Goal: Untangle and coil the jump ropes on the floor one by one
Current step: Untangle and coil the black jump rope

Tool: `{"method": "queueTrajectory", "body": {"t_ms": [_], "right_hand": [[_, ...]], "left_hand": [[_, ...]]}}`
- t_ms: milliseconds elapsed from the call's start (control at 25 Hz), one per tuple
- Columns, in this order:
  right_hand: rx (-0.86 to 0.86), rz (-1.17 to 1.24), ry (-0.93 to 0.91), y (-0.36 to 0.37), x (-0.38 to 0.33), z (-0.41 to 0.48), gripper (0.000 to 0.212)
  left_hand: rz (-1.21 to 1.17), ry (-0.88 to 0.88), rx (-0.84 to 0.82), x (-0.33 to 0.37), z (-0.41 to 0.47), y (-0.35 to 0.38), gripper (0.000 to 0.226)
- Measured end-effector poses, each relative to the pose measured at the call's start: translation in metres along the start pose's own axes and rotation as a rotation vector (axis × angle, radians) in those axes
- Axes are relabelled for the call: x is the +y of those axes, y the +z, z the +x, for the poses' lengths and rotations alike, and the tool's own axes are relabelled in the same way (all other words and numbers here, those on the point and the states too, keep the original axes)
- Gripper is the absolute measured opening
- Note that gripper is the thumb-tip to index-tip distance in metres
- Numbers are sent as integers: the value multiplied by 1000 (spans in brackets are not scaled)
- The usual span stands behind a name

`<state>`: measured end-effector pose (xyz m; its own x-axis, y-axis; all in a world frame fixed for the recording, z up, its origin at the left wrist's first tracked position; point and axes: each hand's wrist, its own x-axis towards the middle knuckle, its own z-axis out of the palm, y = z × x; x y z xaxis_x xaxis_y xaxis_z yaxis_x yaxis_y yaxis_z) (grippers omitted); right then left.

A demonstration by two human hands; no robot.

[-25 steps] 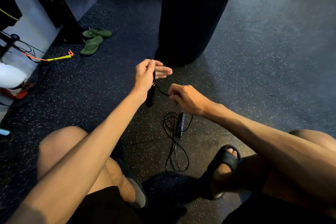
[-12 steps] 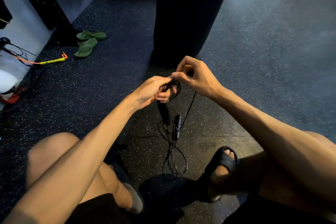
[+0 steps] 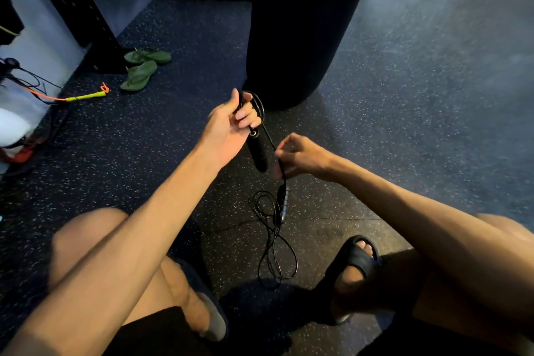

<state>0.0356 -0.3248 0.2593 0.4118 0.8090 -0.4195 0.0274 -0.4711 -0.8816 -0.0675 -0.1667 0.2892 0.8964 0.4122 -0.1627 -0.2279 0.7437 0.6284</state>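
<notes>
The thin black cord jump rope point(image 3: 274, 243) lay mostly in loose, crossed loops on the dark speckled rubber floor point(image 3: 404, 113), between the person's feet, with its second handle point(image 3: 283, 202) at the loops' 12 o'clock edge. Its upper end was lifted: the left hand point(image 3: 231, 124) was closed around a small coil of cord, and the first black ridged handle point(image 3: 259, 153) hung below those fingers. The right hand point(image 3: 300, 156), at 4 o'clock from the left, pinched the cord running down to the loops (the two hands near, not touching). A large black punching bag point(image 3: 300, 23) stood at 12 o'clock. Green flip-flops point(image 3: 141, 68) and a yellow-and-orange jump rope point(image 3: 83, 96) lay at 10 o'clock.
</notes>
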Motion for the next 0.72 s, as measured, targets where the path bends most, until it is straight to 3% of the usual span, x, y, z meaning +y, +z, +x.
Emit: {"method": "queueTrajectory", "body": {"t_ms": [160, 320, 480, 600, 720], "right_hand": [[-170, -277, 35, 8, 15, 2, 14], [-204, -329, -103, 15, 7, -3, 15], [-74, -460, -363, 12, -15, -9, 9], [129, -608, -556, 2, -32, -14, 11], [237, -609, -628, -9, -40, -16, 15]], "left_hand": [[108, 166, 203, 1, 3, -7, 31], [489, 298, 253, -1, 1, -13, 35], [888, 323, 222, 0, -1, -10, 39], [1174, 203, 138, 2, -7, -5, 37], [1240, 50, -13, -2, -11, -2, 39]]}}
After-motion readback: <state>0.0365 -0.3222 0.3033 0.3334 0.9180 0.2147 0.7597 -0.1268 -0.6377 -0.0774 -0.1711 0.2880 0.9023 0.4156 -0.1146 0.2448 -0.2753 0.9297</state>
